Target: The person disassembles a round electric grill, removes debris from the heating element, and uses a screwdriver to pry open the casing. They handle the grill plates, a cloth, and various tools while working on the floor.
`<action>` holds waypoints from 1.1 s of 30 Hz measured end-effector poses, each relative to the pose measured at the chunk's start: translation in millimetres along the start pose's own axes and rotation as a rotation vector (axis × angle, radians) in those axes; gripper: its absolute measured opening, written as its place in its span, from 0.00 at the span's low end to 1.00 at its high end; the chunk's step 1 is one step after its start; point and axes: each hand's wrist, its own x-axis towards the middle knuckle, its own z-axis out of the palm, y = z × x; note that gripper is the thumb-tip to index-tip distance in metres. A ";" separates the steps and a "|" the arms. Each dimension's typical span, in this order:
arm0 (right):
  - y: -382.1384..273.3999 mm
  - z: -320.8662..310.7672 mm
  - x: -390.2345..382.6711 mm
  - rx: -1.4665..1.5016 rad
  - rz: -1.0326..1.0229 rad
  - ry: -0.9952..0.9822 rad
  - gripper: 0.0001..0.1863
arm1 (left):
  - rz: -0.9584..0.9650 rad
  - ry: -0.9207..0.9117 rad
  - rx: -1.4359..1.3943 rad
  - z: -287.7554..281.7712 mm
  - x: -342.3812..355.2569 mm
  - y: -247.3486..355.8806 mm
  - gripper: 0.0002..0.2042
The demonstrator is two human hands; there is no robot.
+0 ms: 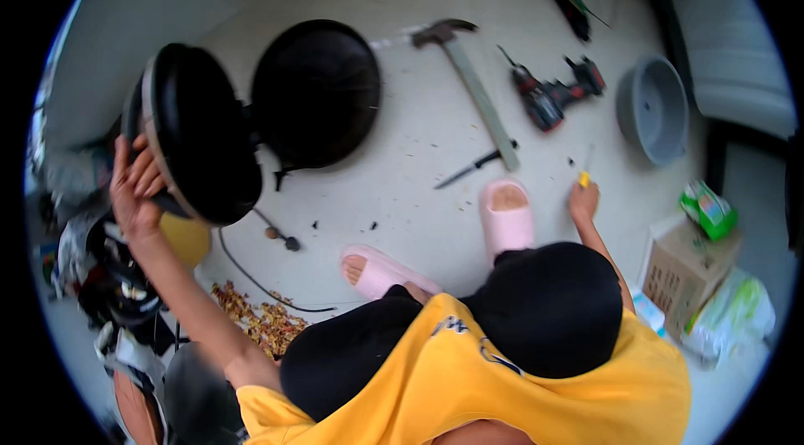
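Observation:
At the left, my left hand [136,194] grips the rim of the raised half of a round black hinged appliance [205,135] that looks like an electric griddle. This half stands tilted on its side, with a silvery band round its edge. Joined to it at the hinge, the other black pan half [316,93] lies open-side up on the floor. My right hand [584,202], low and to the right of my foot, is closed round the yellow handle of a screwdriver [584,180]. Its thin shaft points away from me.
A hammer [477,93], a knife [469,169], a cordless drill [553,93] and a grey basin [653,110] lie ahead on the floor. Right: a cardboard box [691,265] under a green pack [708,209]. Left: a cord [243,273], dry scraps [260,319] and clutter.

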 end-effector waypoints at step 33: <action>-485.6 -265.6 -223.6 -0.285 -1.990 0.316 0.18 | 0.005 0.034 -0.039 26.6 12.6 -28.3 0.15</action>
